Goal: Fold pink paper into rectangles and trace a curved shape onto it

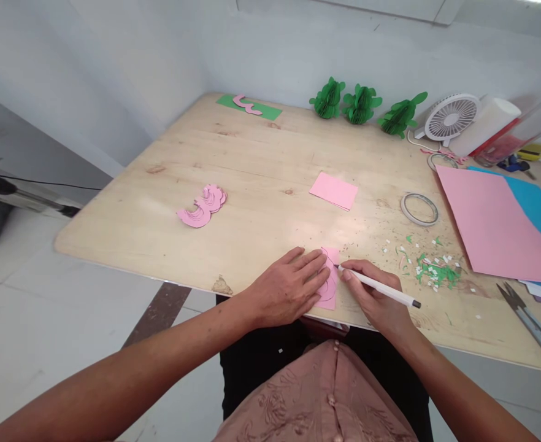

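My left hand [286,288] lies flat, fingers spread, on a small pink paper [329,301] at the table's front edge. A curved dark outline shows on that paper, partly hidden under my fingers. My right hand [376,294] holds a white pen [381,287], its tip touching the paper's right side and its dark end pointing right. Beyond my hands lies a small stack of pink rectangles [334,191]. To the left, several pink scalloped cutouts [203,207] are piled up.
Green paper shapes [360,104] stand by the wall. At back left is a green strip [270,112] with a pink cutout. On the right are a fan [452,118], tape roll [419,209], paper scraps [438,272], pink sheets [505,227] and metal snips [530,322].
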### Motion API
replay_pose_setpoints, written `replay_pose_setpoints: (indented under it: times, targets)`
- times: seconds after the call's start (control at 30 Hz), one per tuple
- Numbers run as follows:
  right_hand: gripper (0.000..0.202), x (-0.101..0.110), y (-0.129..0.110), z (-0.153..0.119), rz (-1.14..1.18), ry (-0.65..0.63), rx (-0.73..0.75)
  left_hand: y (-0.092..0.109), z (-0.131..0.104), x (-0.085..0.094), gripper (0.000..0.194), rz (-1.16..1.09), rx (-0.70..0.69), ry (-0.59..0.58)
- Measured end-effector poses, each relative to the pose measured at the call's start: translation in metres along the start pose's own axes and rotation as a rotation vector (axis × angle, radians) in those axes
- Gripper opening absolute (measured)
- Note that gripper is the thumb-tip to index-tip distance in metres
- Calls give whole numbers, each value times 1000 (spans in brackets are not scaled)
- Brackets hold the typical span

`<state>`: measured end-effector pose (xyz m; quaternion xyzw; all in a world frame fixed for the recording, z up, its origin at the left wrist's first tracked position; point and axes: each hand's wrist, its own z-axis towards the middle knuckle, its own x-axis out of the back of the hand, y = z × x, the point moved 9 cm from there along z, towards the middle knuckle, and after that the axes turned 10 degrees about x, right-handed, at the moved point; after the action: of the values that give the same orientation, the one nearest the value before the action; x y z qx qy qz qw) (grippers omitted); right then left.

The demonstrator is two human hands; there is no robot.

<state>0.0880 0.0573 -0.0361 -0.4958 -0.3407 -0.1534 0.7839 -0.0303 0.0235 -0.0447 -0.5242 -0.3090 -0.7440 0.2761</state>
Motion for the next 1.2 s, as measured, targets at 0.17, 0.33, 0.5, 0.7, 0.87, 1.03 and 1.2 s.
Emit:
replay_pose_setpoints:
  times: [0.17, 0.33, 0.5, 0.7, 0.87, 1.03, 1.2]
  targets:
    - [16, 2, -2, -1, -13, 23, 23, 0, 0, 0, 37, 3, 3, -3]
    - [16, 1, -3, -2, -20, 21, 37, 0, 0, 0, 37, 7, 2, -6]
    - [16, 1, -3, -2, -30, 27, 44, 0, 0, 0, 37, 9, 0, -2]
    - [15, 1, -6, -3, -27, 27, 47, 0, 1, 2, 37, 6, -7, 12]
    - [14, 1, -7, -5, -20, 21, 44, 0, 1, 1, 37, 10, -9, -1]
    - [13, -1, -7, -6, -18, 8, 31, 0, 1, 0, 38, 10, -7, -22]
    - [14, -3, -7, -7, -7, -3, 33, 0, 1, 0, 37, 9, 2, -14]
